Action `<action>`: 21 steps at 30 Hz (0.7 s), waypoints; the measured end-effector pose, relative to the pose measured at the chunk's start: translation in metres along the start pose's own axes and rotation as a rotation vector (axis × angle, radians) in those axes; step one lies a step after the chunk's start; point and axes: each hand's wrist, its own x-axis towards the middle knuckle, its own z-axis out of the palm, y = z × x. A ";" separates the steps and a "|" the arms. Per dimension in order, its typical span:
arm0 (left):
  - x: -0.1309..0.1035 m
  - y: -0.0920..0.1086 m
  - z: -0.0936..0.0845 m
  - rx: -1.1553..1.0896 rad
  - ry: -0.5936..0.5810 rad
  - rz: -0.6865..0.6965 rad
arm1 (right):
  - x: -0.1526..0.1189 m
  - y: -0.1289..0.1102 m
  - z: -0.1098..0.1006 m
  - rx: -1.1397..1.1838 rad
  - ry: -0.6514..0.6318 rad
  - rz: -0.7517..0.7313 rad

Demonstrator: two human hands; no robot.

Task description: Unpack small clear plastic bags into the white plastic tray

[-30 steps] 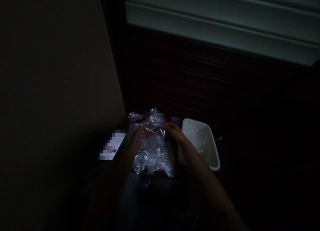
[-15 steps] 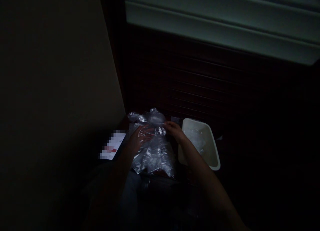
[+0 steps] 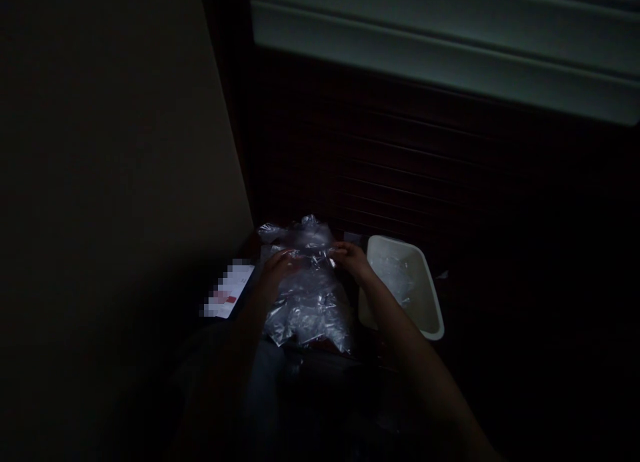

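Note:
In dim light, a heap of crinkled clear plastic bags (image 3: 310,315) lies in front of me. My right hand (image 3: 350,259) is closed in a pinch on the right edge of a clear plastic bag (image 3: 315,255) at the upper part of the heap. My left hand (image 3: 277,269) is at the left side of that same bag. Its fingers point to the right, blurred and partly behind shiny film, so their grip is unclear.
To the right stands a white plastic tub (image 3: 431,302) with clear plastic (image 3: 395,279) inside. A lit phone screen (image 3: 233,292), partly pixelated, lies at the left beside a pale wall (image 3: 125,149). Dark slatted wood (image 3: 400,162) rises behind, below pale horizontal panels (image 3: 425,42).
My left hand's fingers, spread under the film before, are now blurred and drawn a little back to the left. The film between my hands has shifted. My right hand keeps its pinch.

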 end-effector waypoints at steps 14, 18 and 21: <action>0.010 -0.005 -0.007 0.017 0.087 0.074 | 0.002 0.002 0.000 -0.018 0.013 -0.059; 0.008 -0.002 -0.008 -0.004 0.061 0.066 | 0.001 0.002 0.000 -0.014 0.015 -0.057; 0.007 -0.001 -0.008 -0.018 0.069 0.067 | -0.001 -0.001 0.000 0.010 0.017 -0.032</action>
